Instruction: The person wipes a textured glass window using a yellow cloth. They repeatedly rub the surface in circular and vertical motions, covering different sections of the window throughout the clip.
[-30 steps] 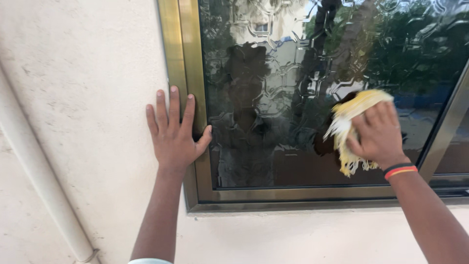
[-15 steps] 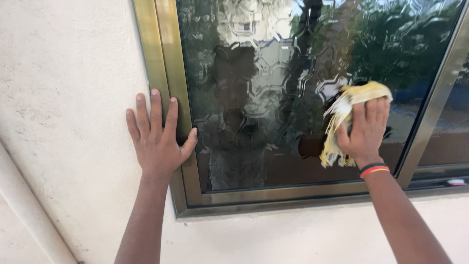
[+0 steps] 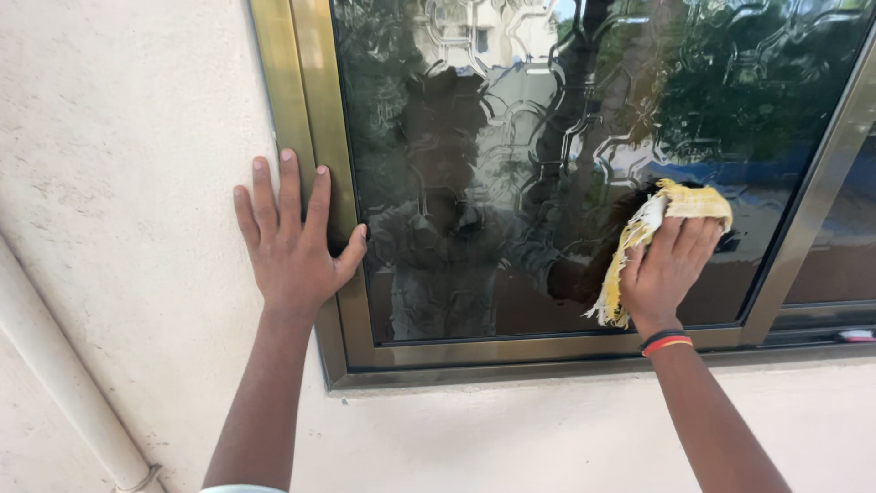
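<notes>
My right hand (image 3: 664, 272) presses a yellow and white frayed cloth (image 3: 650, 226) flat against the patterned glass pane (image 3: 511, 137) near its lower right corner. A black, red and yellow band circles that wrist. My left hand (image 3: 290, 245) lies flat with fingers spread on the cream wall (image 3: 128, 183), its thumb resting on the bronze metal window frame (image 3: 315, 110). The glass reflects trees, a building and a person.
The frame's bottom rail (image 3: 547, 351) runs under the pane. A second frame post (image 3: 817, 192) rises at the right with another pane beyond it. A cream pipe (image 3: 64, 374) slants down the wall at the lower left.
My right hand has slid the cloth down and a little left on the glass. My left hand stays on the wall and frame. The view has shifted slightly.
</notes>
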